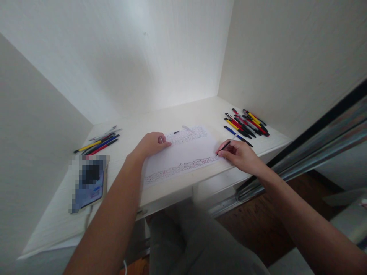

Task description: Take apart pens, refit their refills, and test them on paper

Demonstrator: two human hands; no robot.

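Observation:
A sheet of white paper (177, 156) lies on the white shelf, with rows of small dark and reddish marks along its near and far edges. My right hand (236, 153) is closed around a slim pen (223, 148) with a dark front and a pale rear end. The pen's tip meets the paper near its right end, by the marked band. My left hand (155, 144) rests at the paper's upper left, fingers curled and thumb pressed in; whatever they may hold is hidden. Beyond it on the paper are a small black piece (176, 132) and a clear tube-like piece (187, 129).
Several pens (248, 124) in black, red, yellow and blue lie heaped at the right. A smaller group of pens (99, 144) lies at the left, above a phone (104, 179) with a blurred screen. Walls enclose the shelf (169, 194) at the back and sides.

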